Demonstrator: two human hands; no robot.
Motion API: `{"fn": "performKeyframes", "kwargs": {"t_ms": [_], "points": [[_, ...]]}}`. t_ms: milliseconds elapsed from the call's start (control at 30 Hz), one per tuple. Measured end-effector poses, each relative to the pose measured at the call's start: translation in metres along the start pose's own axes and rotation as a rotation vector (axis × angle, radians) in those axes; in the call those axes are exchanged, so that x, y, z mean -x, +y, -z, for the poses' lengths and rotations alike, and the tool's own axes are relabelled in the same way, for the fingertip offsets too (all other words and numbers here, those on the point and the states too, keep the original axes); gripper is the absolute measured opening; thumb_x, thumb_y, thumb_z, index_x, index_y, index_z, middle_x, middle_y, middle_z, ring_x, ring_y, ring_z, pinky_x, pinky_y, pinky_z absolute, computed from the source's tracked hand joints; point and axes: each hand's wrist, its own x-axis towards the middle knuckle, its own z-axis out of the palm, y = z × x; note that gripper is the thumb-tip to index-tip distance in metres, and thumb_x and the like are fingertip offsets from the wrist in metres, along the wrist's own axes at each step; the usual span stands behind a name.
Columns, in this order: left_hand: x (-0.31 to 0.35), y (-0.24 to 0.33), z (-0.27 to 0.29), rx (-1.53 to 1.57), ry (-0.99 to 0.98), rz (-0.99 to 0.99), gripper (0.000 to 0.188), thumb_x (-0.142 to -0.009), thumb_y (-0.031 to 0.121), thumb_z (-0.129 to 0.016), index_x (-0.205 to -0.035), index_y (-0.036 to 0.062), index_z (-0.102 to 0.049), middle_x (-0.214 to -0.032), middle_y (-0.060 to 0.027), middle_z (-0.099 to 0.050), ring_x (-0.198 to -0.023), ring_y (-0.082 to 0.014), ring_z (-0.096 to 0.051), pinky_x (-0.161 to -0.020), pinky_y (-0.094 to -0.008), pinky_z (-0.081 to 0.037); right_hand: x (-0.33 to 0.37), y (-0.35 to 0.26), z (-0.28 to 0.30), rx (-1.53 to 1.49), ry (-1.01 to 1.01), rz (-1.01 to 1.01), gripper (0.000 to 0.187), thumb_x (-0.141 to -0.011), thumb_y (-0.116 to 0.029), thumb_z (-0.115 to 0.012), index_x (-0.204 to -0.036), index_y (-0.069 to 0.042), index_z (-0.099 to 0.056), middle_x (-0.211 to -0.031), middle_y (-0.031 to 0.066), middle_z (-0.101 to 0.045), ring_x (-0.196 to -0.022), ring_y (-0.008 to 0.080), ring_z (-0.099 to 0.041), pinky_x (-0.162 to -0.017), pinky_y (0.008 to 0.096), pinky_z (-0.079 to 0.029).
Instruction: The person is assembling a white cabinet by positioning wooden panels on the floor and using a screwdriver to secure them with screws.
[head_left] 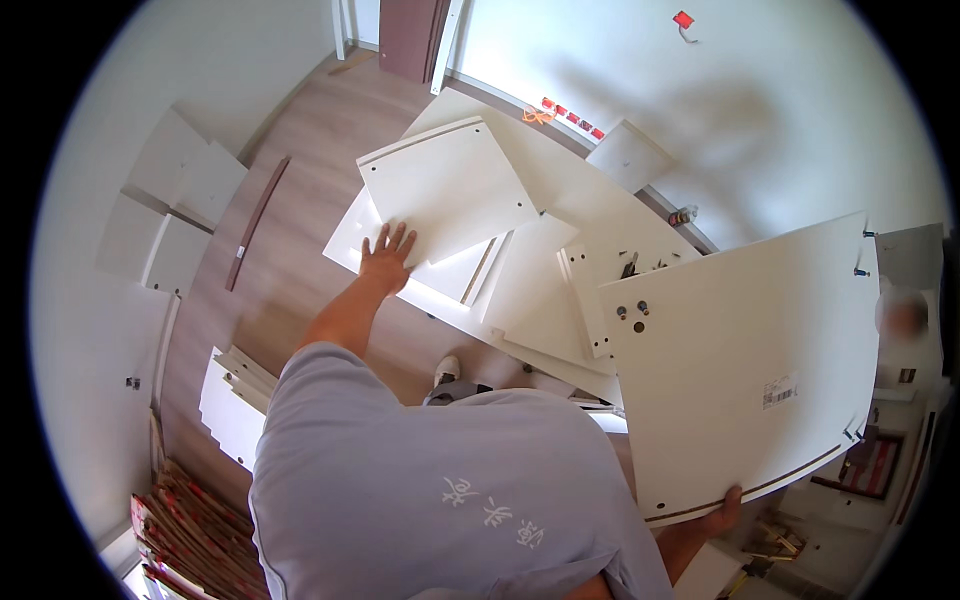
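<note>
My right hand grips the lower edge of a large white furniture panel, thumb over the rim and the other fingers hidden beneath. The panel is tilted up at my right, with a printed label and metal fittings near its corners. Far to the left, my left hand lies with spread fingers at the near corner of a smaller white panel. This smaller board has dark holes along its edges and rests on other boards. Between my hands are another white board and a narrow white strip with holes at its end.
Small dark hardware lies behind the large panel. Red items line the wall base. Boards lean at the left wall; a dark red strip lies on the floor. Flattened cardboard is stacked lower left.
</note>
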Motion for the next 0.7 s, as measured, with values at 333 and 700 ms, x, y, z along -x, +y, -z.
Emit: {"fn": "performKeyframes", "kwargs": {"t_ms": [333, 700], "points": [[-0.045, -0.059, -0.003, 0.597, 0.113, 0.402, 0.093, -0.094, 0.040, -0.069, -0.167, 0.0181, -0.015, -0.166, -0.0182, -0.032, -0.150, -0.0392, -0.038, -0.120, -0.0517, -0.038, 0.003, 0.000, 0.000, 0.058, -0.016, 0.031, 0.073, -0.096, -0.047, -0.049, -0.146, 0.006, -0.046, -0.144, 0.0238, -0.053, -0.130, 0.0333, -0.055, -0.107, 0.0485, -0.050], [-0.051, -0.041, 0.046, 0.528, 0.072, 0.640, 0.083, -0.077, 0.050, -0.090, -0.143, 0.0116, -0.057, -0.148, -0.0115, -0.054, -0.138, -0.0287, -0.052, -0.109, -0.0441, -0.050, -0.001, 0.012, 0.006, -0.024, -0.054, -0.095, 0.073, -0.094, -0.037, -0.054, -0.153, 0.004, -0.037, -0.148, 0.0226, -0.049, -0.136, 0.0369, -0.051, -0.113, 0.0519, -0.045]]}}
